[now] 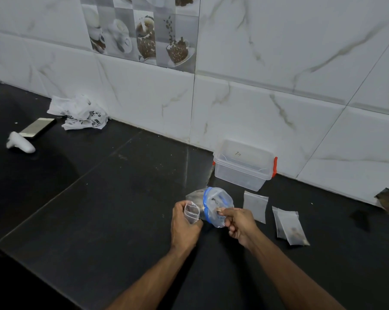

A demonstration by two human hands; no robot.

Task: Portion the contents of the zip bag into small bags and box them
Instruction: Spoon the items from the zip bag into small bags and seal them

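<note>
- Two bare forearms reach in from the lower edge over a dark worktop (99, 198).
- Left hand (184, 227): fingers curled around a small clear bag (191, 210), its mouth held open, facing up and to the right.
- Right hand (240, 224): fingers pinched together on a small brownish piece (220, 210), held at the mouth of the zip bag (218, 205).
- Zip bag: clear with a blue zip strip, lying crumpled on the worktop between and just beyond both hands; dark contents faintly visible inside.
- Right of the hands: one flat small bag (255, 205) that looks empty; further right, two overlapping small bags (288, 224) with dark bits at their lower ends.
- Beyond the zip bag: a clear plastic box (242, 166) with orange clips, lid on, standing against the marbled wall tiles (278, 74).
- Far left: a white object (21, 143), a flat phone-like slab (37, 127), and a crumpled white printed bag (79, 113) by the wall.
</note>
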